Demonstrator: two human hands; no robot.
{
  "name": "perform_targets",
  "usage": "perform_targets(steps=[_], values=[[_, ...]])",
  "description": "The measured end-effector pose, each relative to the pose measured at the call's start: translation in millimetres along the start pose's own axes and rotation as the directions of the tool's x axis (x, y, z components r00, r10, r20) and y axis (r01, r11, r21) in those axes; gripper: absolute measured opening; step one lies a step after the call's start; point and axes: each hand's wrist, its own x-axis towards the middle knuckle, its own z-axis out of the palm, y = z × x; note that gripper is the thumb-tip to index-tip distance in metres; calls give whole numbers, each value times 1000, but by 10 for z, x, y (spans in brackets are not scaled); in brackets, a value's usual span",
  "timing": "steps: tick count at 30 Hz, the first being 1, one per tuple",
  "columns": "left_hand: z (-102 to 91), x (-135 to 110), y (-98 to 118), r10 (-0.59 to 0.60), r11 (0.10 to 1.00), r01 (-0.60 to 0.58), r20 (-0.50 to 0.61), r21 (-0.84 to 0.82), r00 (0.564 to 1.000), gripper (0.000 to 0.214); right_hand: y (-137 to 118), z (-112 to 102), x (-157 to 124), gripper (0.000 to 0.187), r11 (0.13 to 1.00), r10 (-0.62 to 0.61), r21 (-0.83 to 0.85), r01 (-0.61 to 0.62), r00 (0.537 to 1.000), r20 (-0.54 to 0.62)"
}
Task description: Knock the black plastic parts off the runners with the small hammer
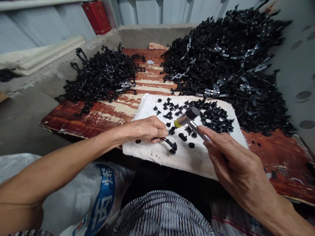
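My left hand (154, 128) pinches a black jointed bracket (169, 143), whose arms reach down onto a white cloth-like pad (145, 153). One arm ends in a round black foot on the pad. In my right hand (228, 157) is a mallet (193, 113) with a black face on one end and a yellow one on the other. Its yellow end is angled down, close by the bracket's upper arm; whether they touch I cannot tell. Around them lie small black round-headed pieces (182, 136), some single and many bunched toward the pad's far right (214, 116).
A large heap of black brackets (226, 59) rises at the right rear, and a smaller heap (103, 75) lies at left. Both rest on a worn red-brown board (91, 119). A red box (97, 16) stands by the back wall. A white printed sack (73, 196) lies below left.
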Motion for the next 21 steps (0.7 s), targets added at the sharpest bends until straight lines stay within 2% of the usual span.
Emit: perform_targets(steps=[5,8,10,14,15,18,19,21], values=[[24,-24,41,-22,1000,22,-27,18,999,35,-92,-9,80,61,988,-112,-122,97,986,-122],[38,-17,38,-12,1000,12,-24,-17,1000,36,-38,19,64,54,962,-155,-228,151,988,1],[43,-8,23,-2,999,1,-17,-43,1000,35,-24,1,55,49,964,-138,-221,146,989,53],[52,-2,0,-20,999,18,-32,-48,999,35,-75,-66,69,61,981,-105,-176,77,982,-154],[52,-3,-2,-25,998,24,-33,-50,999,35,-79,-67,73,63,975,-120,-202,88,981,-152],[52,0,-10,-31,998,29,-24,-63,999,35,-47,-35,72,58,952,-172,-249,179,984,48],[54,4,-13,-36,997,35,-23,-63,999,35,-30,-22,67,56,958,-161,-229,173,984,72],[61,13,-18,-42,997,40,-27,-63,999,35,-4,-3,54,58,982,-99,-165,96,995,-15]])
